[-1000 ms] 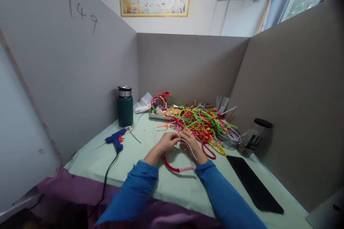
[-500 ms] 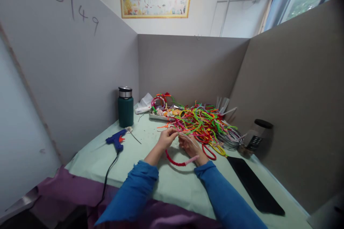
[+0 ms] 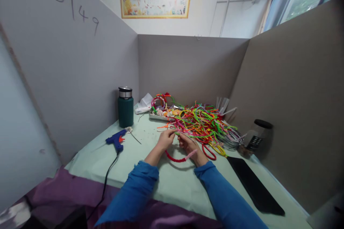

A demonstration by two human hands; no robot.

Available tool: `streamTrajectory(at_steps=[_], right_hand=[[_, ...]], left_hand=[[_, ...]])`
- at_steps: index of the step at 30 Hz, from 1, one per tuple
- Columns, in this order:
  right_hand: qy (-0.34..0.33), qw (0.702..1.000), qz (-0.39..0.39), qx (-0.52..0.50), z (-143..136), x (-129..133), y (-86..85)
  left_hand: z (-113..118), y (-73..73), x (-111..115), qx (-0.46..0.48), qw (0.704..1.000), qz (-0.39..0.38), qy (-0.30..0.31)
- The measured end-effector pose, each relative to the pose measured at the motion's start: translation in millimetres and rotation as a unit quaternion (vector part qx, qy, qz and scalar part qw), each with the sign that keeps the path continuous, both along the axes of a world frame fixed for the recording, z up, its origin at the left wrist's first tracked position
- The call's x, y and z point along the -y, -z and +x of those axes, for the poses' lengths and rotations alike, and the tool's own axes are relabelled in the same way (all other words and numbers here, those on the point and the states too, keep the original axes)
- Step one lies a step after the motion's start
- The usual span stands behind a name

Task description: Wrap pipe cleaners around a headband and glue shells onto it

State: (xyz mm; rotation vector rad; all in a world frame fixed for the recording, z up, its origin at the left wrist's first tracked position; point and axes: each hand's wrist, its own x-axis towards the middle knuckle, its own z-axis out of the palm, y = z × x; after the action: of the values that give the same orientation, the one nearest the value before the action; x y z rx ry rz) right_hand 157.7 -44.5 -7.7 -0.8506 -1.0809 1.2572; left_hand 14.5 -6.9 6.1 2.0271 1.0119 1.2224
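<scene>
Ideally, with the left hand and right hand both pinching the thin strand, the pull is light, so the red-and-pink band does not twist.

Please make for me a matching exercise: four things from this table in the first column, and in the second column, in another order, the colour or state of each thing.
Things:
1. bottle
2. glue gun
3. jar
4. fuzzy strip

Colour or state:
A. see-through, with a black lid
B. bent in a curve, red and pink
C. dark green, standing upright
D. blue, lying down, with a black cord

Right pairs: 1-C, 2-D, 3-A, 4-B.
</scene>
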Motion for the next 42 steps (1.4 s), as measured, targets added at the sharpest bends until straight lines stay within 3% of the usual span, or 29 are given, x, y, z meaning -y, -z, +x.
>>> streamTrajectory(at_steps=[5, 11, 19, 29, 34, 38, 42], right_hand=[[-0.013, 1.0, -0.004, -0.018, 0.2, -0.1, 0.7], [-0.006, 0.999, 0.021, 0.029, -1.8, 3.9, 0.8], [0.028, 0.991, 0.082, 0.098, -0.9, 6.4, -1.8], [0.044, 0.995, 0.076, 0.039, 1.0, -0.2, 2.4], [-0.005, 0.996, 0.07, 0.053, 5.2, 3.7, -0.8], [-0.028, 0.997, 0.046, 0.058, 5.2, 7.0, -5.4], [-0.043, 0.994, 0.051, 0.087, 3.1, 10.4, -9.1]], left_hand=[[-1.5, -2.1, 3.3, -0.059, 0.997, 0.042, -0.037], [-2.9, -0.3, 0.6, -0.077, 0.993, 0.046, -0.072], [-3.3, 1.7, -3.2, -0.073, 0.995, 0.039, -0.05], [-2.8, -2.7, -1.6, 0.016, 0.984, -0.176, -0.022], [-9.5, -12.9, 11.0, 0.069, 0.943, -0.316, 0.074], [-12.6, -17.9, 16.5, 0.075, 0.918, -0.372, 0.113], [-12.0, -19.6, 17.7, 0.076, 0.912, -0.386, 0.121]])
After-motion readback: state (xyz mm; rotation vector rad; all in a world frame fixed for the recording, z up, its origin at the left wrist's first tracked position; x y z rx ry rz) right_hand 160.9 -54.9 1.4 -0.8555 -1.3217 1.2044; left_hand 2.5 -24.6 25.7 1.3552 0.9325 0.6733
